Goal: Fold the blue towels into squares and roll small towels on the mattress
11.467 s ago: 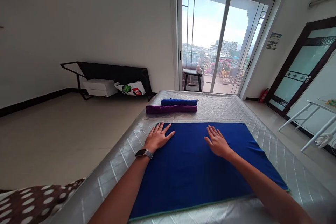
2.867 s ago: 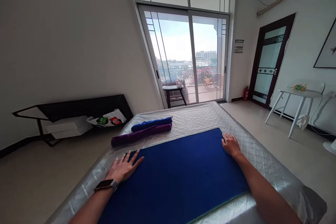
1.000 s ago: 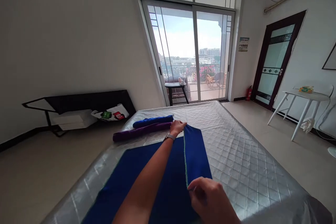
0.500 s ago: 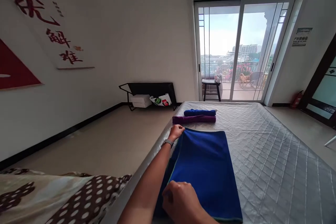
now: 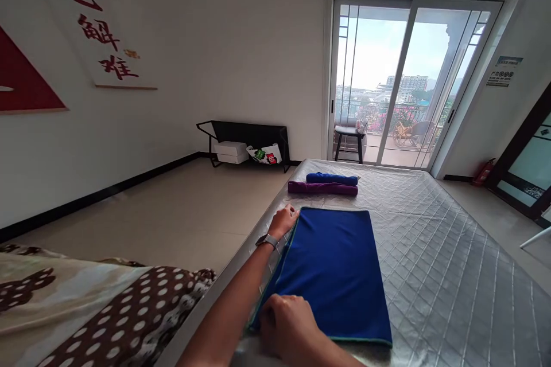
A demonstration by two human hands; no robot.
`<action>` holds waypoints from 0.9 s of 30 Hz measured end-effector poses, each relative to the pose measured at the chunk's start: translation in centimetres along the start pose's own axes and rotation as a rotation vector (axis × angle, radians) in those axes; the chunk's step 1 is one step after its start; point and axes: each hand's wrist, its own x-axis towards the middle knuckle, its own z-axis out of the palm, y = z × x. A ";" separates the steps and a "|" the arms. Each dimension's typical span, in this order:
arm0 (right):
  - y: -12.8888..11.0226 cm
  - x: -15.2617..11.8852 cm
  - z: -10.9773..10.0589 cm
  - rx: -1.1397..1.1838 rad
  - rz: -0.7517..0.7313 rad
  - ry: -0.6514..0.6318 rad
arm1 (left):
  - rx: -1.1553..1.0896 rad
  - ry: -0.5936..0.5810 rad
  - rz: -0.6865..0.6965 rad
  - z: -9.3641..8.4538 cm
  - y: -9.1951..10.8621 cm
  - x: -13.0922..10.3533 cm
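A blue towel [image 5: 340, 275] with green edging lies folded and nearly flat on the silver quilted mattress [image 5: 447, 252]. My left hand [image 5: 284, 221], a watch at its wrist, is closed with the fingertips pinching the towel's far left corner. Nearer to me, my right hand [image 5: 289, 321] is curled closed at the near left part of the towel; its fingertips are mostly hidden under the knuckles. Beyond the towel lie a rolled purple towel [image 5: 322, 188] and, behind it, a rolled blue towel [image 5: 331, 178].
At lower left is a brown, white-dotted blanket [image 5: 142, 309]. Against the wall stands a black metal rack [image 5: 249, 133] with white boxes [image 5: 231, 152] and a printed bag [image 5: 264, 154]. A sliding glass door [image 5: 374, 80] is beyond the mattress, a fire extinguisher [image 5: 484, 172] at right.
The towel's left side has come down and lies flatter. My left hand has lowered slightly with its corner. The camera view has also shifted a little.
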 end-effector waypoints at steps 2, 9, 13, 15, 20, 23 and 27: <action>1.1 -1.7 -1.2 0.064 -0.110 -0.008 | 0.033 -0.018 0.028 -0.7 -0.7 -2.6; 11.0 -11.0 -8.6 -0.018 0.111 0.162 | 0.048 -0.185 0.082 -1.6 -6.2 -15.6; 14.7 -14.4 -10.3 -0.048 0.283 0.169 | -0.050 -0.158 0.063 -1.2 -7.6 -20.4; 15.1 -15.0 -10.1 -0.017 0.292 0.148 | -0.092 -0.119 0.041 -1.0 -7.6 -21.3; 14.4 -15.3 -8.7 0.000 0.314 0.181 | -0.206 -0.059 -0.013 -1.0 -7.5 -21.8; 14.5 -15.5 -8.2 0.003 0.255 0.216 | -0.327 0.003 -0.028 -1.2 -7.2 -22.1; 14.5 -15.9 -8.2 -0.040 0.181 0.236 | -0.540 0.088 -0.053 -1.5 -6.5 -22.4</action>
